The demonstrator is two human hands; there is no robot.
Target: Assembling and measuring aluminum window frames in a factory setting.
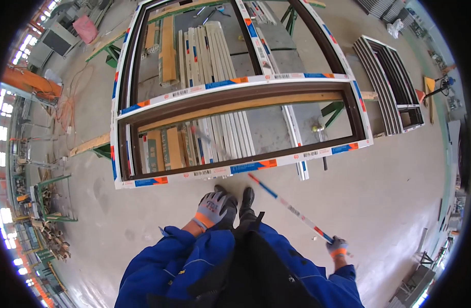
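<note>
My right hand, in a grey glove with an orange cuff, is closed around one end of a long thin profile strip covered in white, blue and red film. The strip slants up and left, its far end near the front edge of a large brown window frame. White film with blue and orange patches covers the frame's faces. Close to my thigh, my left hand, gloved alike, hangs with its fingers loosely apart and nothing visible in it. The palm is hidden.
Wooden beams on green trestles support the frame. Beneath it lie several white profiles and brown cardboard strips. More frames stand stacked at the right. An orange machine and a green rack are on the left.
</note>
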